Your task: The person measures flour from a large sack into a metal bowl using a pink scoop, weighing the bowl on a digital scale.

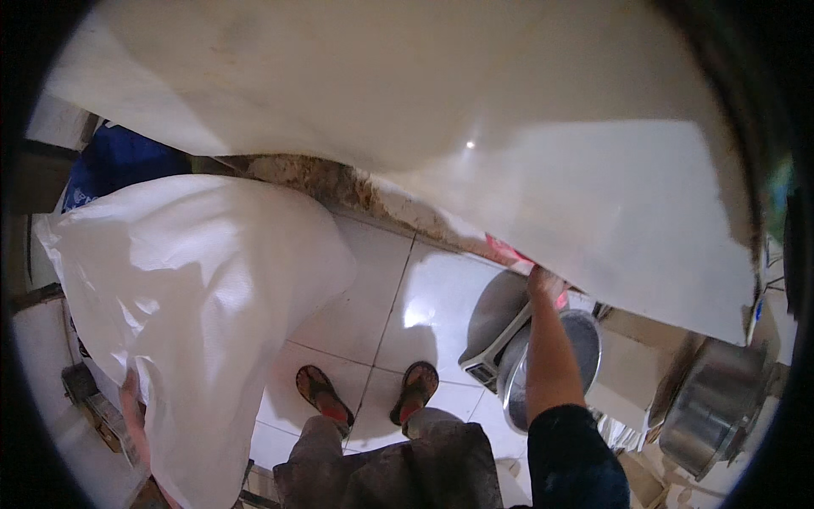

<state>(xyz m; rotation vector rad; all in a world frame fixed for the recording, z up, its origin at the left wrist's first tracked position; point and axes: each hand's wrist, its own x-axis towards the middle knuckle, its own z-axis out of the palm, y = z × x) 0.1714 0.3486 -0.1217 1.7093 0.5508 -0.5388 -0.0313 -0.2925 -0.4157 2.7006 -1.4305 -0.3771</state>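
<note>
A large white sack [229,254] bulges across the left side, its surface creased and pulled into folds. At its lower left edge, my left hand [131,399] is closed on the sack's material; the fingers are partly covered by a fold. My right arm stretches forward over a round metal bowl [585,339]. My right hand [545,284] is at the edge of the white tabletop [407,102], beside a pink-red thing [507,250] that is mostly hidden under that edge. The tabletop covers the right fingers, so their grip does not show.
The bowl rests by a scale [483,371] with a small display, on a tiled floor [365,297]. A steel pot [712,407] stands at the right beside a cardboard box [632,365]. A blue bag [127,161] lies behind the sack. My sandalled feet [415,390] are between.
</note>
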